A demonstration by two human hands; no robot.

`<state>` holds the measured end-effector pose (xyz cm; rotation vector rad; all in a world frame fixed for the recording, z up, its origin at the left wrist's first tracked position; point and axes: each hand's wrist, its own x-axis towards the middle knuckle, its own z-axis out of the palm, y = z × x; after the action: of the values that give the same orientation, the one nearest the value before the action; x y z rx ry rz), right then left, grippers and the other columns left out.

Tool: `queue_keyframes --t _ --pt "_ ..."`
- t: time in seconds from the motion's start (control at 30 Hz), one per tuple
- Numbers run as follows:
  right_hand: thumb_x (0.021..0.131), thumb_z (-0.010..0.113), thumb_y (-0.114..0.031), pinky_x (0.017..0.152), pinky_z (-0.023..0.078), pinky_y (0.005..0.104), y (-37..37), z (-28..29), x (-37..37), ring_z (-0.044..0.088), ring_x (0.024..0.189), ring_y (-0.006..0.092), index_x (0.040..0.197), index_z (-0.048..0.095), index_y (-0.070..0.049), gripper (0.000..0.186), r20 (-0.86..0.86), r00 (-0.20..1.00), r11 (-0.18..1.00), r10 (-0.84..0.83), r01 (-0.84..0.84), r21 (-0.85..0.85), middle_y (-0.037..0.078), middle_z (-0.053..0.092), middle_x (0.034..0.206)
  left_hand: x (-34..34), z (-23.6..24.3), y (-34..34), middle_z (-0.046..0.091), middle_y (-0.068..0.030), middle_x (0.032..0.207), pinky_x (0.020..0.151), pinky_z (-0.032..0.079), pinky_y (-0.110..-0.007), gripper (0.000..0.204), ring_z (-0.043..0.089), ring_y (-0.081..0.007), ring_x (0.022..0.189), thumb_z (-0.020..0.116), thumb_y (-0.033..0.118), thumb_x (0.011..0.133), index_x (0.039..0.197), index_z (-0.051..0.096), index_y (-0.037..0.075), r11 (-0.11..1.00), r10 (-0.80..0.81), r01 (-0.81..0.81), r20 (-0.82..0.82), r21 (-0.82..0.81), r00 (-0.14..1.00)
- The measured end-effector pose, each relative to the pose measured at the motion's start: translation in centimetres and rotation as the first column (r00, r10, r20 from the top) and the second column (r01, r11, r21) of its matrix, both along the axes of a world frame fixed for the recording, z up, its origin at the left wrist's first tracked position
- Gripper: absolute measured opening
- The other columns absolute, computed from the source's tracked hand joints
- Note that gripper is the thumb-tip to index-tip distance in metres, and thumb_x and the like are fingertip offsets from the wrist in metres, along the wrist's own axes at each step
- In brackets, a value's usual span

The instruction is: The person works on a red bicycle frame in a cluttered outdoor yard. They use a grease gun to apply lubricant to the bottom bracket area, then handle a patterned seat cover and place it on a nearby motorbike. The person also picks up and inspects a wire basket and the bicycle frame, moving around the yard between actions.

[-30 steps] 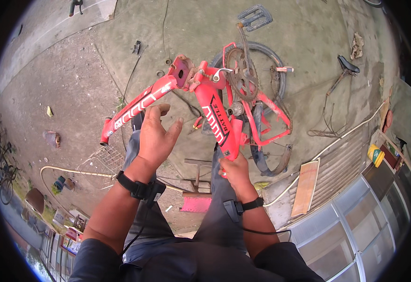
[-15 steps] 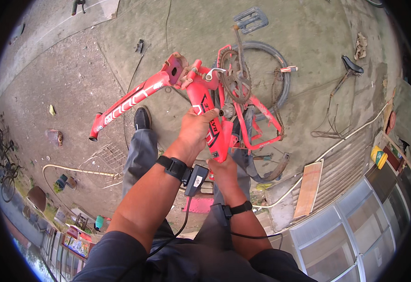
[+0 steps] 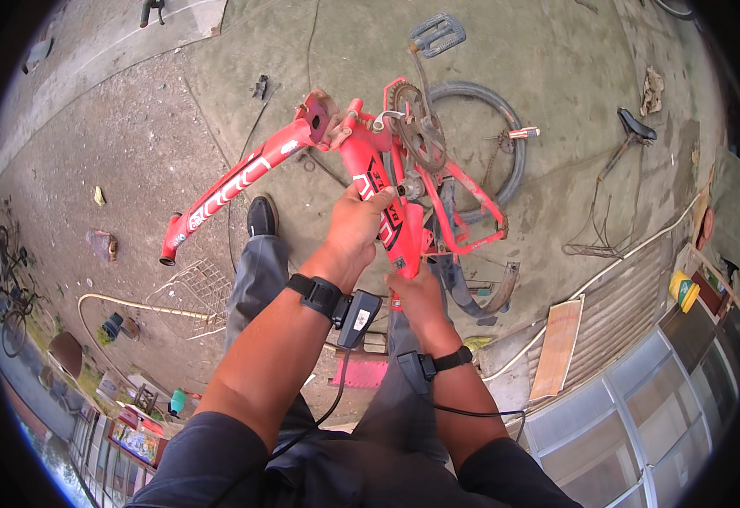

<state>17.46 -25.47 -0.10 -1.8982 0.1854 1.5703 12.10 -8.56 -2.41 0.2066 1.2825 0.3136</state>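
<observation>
A red folding-bicycle frame [image 3: 239,179] hangs tilted before me, its long tube reaching out to the left from the hinge. My left hand [image 3: 356,227] is closed around the thick middle tube, thumb on top. Closed on the near end of that same tube is my right hand [image 3: 420,295]. Beyond my hands the frame carries a rusty chainring [image 3: 419,140] with its chain and a crank ending in a grey pedal [image 3: 439,35]. A silver quick-release lever [image 3: 387,118] sits by the hinge. My right fingers are partly hidden.
A wheel with a black tyre [image 3: 518,169] lies behind the frame. To the right are a black saddle [image 3: 636,125] on its post and a wooden board [image 3: 556,347]. A wire basket [image 3: 200,292] and a hose [image 3: 141,303] lie at left. My shoe [image 3: 261,217] stands near the tube.
My right hand and the near end of the frame have moved slightly right and away from me. The chainring and pedal have shifted a little left. Both hands keep their hold.
</observation>
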Motion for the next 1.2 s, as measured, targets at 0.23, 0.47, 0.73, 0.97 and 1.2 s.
queue_keyframes --t 0.23,0.47,0.73,0.97,1.2 --pt "0.086 0.07 -0.006 0.054 0.051 0.0322 1.8 -5.6 0.5 0.059 0.061 0.014 0.097 0.061 -0.004 0.014 -0.012 0.997 0.997 -0.072 0.072 -0.014 0.003 0.061 0.078 -7.2 -0.4 -1.4 0.059 -0.024 0.138 0.108 0.044 -0.034 0.062 0.055 -0.0267 0.129 0.066 0.011 0.098 0.149 0.037 -0.009 0.967 -0.235 0.242 -0.09 0.076 0.968" --pt "0.087 0.072 -0.014 0.048 0.048 0.0284 4.6 -9.8 2.9 0.06 0.053 0.0151 0.094 0.063 -0.004 0.016 0.026 0.996 0.988 -0.089 0.091 -0.123 0.004 0.061 0.07 -22.0 0.5 -3.0 0.066 -0.0159 0.129 0.092 0.048 -0.029 0.059 0.062 -0.0192 0.113 0.069 0.018 0.097 0.145 0.045 -0.007 0.947 -0.32 0.316 -0.258 -0.056 0.912" --pt "0.088 0.072 -0.014 0.049 0.05 0.0294 6.6 -8.5 5.3 0.06 0.052 0.016 0.094 0.062 -0.004 0.015 0.132 0.985 0.989 -0.112 0.123 -0.08 0.004 0.06 0.07 -29.0 0.7 -4.3 0.069 -0.0127 0.119 0.083 0.051 -0.028 0.055 0.065 -0.0161 0.101 0.07 0.019 0.097 0.141 0.05 -0.006 0.929 -0.369 0.356 -0.314 -0.101 0.875" --pt "0.088 0.073 -0.016 0.047 0.048 0.0302 11.6 -11.1 7.6 0.061 0.051 0.0177 0.093 0.06 -0.005 0.018 0.146 0.962 0.973 -0.229 0.22 0.071 0.006 0.061 0.07 -29.9 1.5 -5.0 0.07 -0.014 0.114 0.082 0.054 -0.028 0.049 0.067 -0.017 0.097 0.065 0.016 0.1 0.139 0.049 -0.008 0.935 -0.35 0.351 -0.328 -0.058 0.878" --pt "0.088 0.073 -0.017 0.045 0.047 0.0322 14.8 -15.5 6.3 0.061 0.05 0.0193 0.092 0.06 -0.004 0.019 0.181 0.936 0.953 -0.302 0.298 0.053 0.007 0.061 0.071 -30.3 1.8 -4.1 0.069 -0.0156 0.117 0.088 0.055 -0.029 0.045 0.068 -0.0183 0.102 0.064 0.015 0.101 0.138 0.05 -0.007 0.931 -0.362 0.355 -0.334 -0.085 0.87"
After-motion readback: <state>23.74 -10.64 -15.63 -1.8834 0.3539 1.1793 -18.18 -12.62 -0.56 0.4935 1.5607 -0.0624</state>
